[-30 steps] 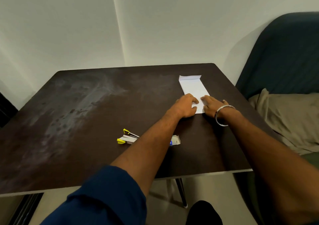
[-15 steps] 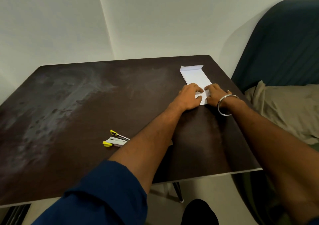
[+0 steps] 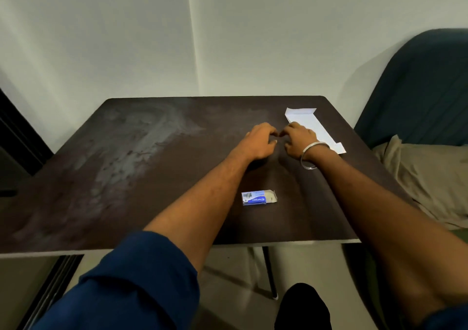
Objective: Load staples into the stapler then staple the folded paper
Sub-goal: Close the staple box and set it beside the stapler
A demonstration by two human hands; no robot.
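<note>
Pale walls meet in a corner behind a dark brown desk whose top carries a broad whitish smear on its left half. Folded white paper lies flat near the far right corner of the desk, its long side running toward the right edge. A small blue and white staple box lies nearer the front edge, between the two forearms, with one end flap open. The stapler does not show in this view.

Left hand is over the desk just left of the paper, fingers curled downward; whether it pinches anything cannot be told. Right hand is beside it, fingers likewise curled, its outer side overlapping the near part of the paper. The fingertips of the two hands nearly meet, and any object between them is too small or blurred to identify. A metal bangle circles the right wrist. A dark blue sleeve covers the left upper arm. To the right of the desk stand a dark teal seat back and a beige cushion.
</note>
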